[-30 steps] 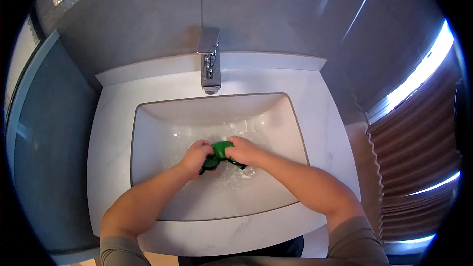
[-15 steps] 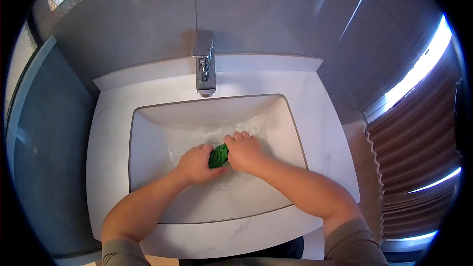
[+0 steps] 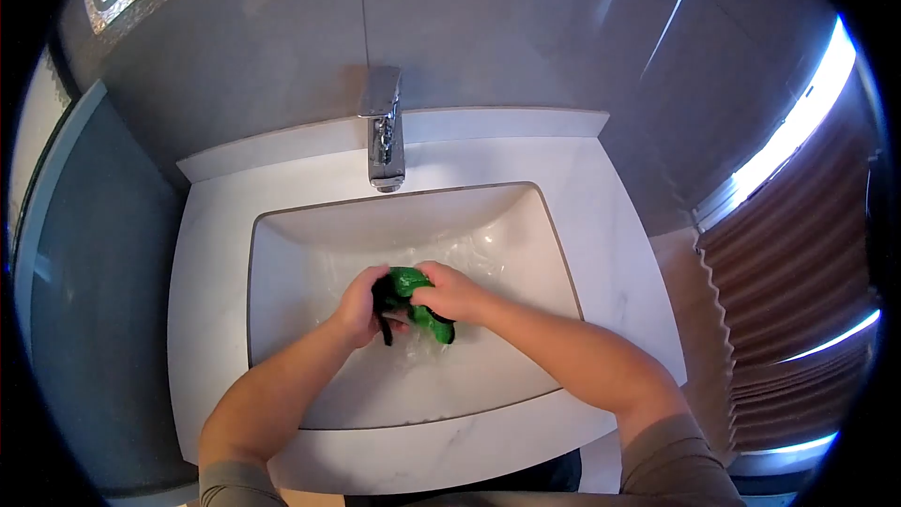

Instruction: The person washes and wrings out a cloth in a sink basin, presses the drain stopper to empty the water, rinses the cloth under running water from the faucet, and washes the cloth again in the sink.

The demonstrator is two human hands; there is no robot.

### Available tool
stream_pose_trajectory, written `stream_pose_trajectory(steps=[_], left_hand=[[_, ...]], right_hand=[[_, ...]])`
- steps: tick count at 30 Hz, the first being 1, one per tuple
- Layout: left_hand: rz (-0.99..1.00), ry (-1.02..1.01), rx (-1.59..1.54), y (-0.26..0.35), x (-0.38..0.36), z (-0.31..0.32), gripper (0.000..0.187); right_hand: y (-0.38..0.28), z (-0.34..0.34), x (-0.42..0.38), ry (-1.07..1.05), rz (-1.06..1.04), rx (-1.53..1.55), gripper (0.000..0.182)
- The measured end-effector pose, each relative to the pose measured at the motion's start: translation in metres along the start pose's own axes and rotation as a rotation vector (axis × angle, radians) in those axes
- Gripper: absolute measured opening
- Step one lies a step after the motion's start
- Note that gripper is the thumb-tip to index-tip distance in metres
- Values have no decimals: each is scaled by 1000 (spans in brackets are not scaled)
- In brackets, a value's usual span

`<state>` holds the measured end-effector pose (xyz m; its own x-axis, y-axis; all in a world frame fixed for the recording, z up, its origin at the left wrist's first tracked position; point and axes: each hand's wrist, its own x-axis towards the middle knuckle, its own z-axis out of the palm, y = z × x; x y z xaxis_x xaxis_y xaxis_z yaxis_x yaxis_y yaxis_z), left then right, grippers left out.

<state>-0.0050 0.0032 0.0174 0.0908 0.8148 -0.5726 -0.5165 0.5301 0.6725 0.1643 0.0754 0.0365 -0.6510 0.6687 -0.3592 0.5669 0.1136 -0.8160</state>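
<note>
A wet green cloth item with black parts [image 3: 407,280] is held between both hands over the sink [image 3: 554,253]. Fingers of my left hand [image 3: 358,306] close on its black left portion, and a thin black strip hangs below them. My right hand [image 3: 454,293] grips the green right side, with a green, black-edged end drooping beneath it. Bunching and the fingers hide the item's full shape. Rippling water lies in the basin under the hands.
Behind the basin stands a chrome faucet [image 3: 385,136]; no stream shows from its spout. A white marbled countertop [image 3: 615,253] surrounds the sink. Grey wall panels [image 3: 253,56] rise behind, and a brown pleated curtain [image 3: 798,272] hangs at the right.
The green cloth was bunched small between the hands; now it is spread wider, showing black parts and a drooping end. My left hand has turned more upright. The view has shifted slightly.
</note>
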Motion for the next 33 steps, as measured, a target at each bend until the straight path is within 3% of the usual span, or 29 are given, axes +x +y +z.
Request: stream_pose_trajectory(steps=[2,6,7,8,9,10,12,13,14,15,16,17,19,23,24,26,28,29,31,33], left_hand=[[-71,22,-46,2,2,-6,36],[1,31,-17,-5,4,-1,32],[-2,27,-15,1,1,1,32],[63,47,216,9,-4,3,28],[121,67,447,11,-7,3,24],[118,64,447,9,-6,4,24],[533,181,1265,3,-4,3,25],[531,180,1263,-2,0,-2,25],[687,201,1447,-8,5,-11,32],[845,221,1628,-12,5,-13,40],[843,221,1624,-15,4,-13,40],[780,168,1744,-19,1,-12,42],[709,112,1859,-20,-8,-4,44],[537,49,1844,-10,-8,2,34],[466,-7,1787,-6,-6,2,28],[538,32,1678,-2,-9,6,25],[597,68,1561,1,-16,13,23],[496,72,1608,6,-18,17,23],[380,100,1644,8,-18,20,23],[403,62,1626,-2,-4,2,20]], right_hand=[[-12,1,-3,-296,-104,598,47],[-4,9,-1,-199,-279,581,40],[-23,2,-14,-148,-225,-40,34],[-32,-3,-21,-92,-153,-660,29],[-23,1,-20,-96,-144,-653,29],[-9,4,-15,49,-157,-755,24],[6,6,-9,343,-187,-954,15],[4,-1,-10,278,-163,-983,27],[8,-1,-11,272,-162,-984,27],[14,-1,-11,274,-366,-996,36],[19,-1,-8,277,-571,-1002,46],[26,4,-9,273,-570,-1002,46],[34,18,-14,-13,-551,-1106,61],[17,20,-16,-109,-348,-984,63],[7,14,-17,-92,-274,-918,60],[-3,5,-14,-70,-200,-854,56],[-7,1,-10,-130,27,-764,37],[-2,-1,-8,-134,27,-764,37],[8,-2,-2,114,-21,-441,23],[3,-16,-8,41,-20,-413,23]])
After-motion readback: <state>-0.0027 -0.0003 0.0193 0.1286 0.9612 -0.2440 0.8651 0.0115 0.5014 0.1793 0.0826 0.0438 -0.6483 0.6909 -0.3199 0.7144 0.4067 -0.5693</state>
